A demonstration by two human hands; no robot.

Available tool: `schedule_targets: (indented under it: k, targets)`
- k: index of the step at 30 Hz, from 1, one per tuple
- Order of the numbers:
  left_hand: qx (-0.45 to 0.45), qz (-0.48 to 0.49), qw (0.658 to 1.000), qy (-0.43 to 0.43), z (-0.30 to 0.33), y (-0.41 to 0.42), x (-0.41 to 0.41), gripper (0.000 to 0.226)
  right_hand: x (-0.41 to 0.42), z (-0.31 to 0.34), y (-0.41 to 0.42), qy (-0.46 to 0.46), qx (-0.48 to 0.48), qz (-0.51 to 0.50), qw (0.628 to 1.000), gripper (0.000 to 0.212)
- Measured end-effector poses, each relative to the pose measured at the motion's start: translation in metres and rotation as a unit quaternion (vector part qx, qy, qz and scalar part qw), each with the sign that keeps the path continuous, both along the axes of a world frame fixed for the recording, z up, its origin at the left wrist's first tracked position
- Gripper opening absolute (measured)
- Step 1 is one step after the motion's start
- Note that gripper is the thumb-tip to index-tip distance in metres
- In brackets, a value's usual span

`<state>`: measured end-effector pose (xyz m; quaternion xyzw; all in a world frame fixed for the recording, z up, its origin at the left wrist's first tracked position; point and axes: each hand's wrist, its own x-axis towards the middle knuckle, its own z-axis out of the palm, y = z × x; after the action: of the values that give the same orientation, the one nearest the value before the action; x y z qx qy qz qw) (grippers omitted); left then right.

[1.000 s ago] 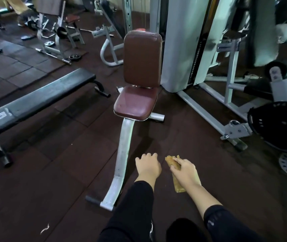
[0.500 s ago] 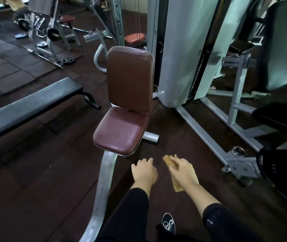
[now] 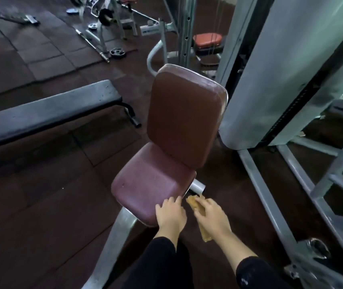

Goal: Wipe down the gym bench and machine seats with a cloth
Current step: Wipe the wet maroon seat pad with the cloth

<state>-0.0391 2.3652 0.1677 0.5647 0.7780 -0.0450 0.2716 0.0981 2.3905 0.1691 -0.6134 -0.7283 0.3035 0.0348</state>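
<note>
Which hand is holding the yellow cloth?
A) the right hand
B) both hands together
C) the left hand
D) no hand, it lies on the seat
A: the right hand grips the yellow cloth, while the left hand is empty, over the front edge of the maroon seat.

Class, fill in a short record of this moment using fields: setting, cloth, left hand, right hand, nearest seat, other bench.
setting: gym floor with dark rubber tiles
cloth: tan cloth, held off the seat's right edge
left hand: left hand, no cloth in it, fingers over the front edge of the seat pad; contact unclear
right hand: right hand, closed on the cloth
nearest seat: maroon seat pad with upright backrest on a grey metal frame
other bench: black flat bench, to the left
</note>
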Motion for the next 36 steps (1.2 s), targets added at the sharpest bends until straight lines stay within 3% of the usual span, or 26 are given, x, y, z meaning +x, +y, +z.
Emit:
schedule_targets:
  k: [10, 17, 21, 26, 30, 36]
  targets:
    - [-0.031, 0.128, 0.991, -0.027, -0.073, 0.085, -0.078, 0.051, -0.076, -0.069, 0.112, -0.021, -0.008, 0.103, 0.994, 0.044]
    - [-0.017, 0.165, 0.986, -0.008, -0.132, 0.1, -0.108, 0.056, -0.113, -0.137, 0.15, 0.054, 0.056, 0.147, 0.986, 0.044]
    - [0.047, 0.149, 0.988, 0.012, -0.174, 0.098, -0.108, 0.054, -0.115, -0.177, 0.164, 0.019, 0.077, 0.195, 0.978, 0.045]
    - [0.103, 0.117, 0.987, 0.041, -0.217, 0.09, -0.101, 0.053, -0.1, -0.208, 0.173, -0.084, 0.168, 0.306, 0.933, 0.052]
    - [0.142, 0.127, 0.98, 0.061, -0.232, 0.087, -0.097, 0.054, -0.095, -0.221, 0.168, -0.089, 0.183, 0.37, 0.907, 0.055]
    - [0.192, 0.134, 0.969, 0.08, -0.242, 0.086, -0.096, 0.053, -0.105, -0.231, 0.173, -0.081, 0.176, 0.388, 0.901, 0.052]
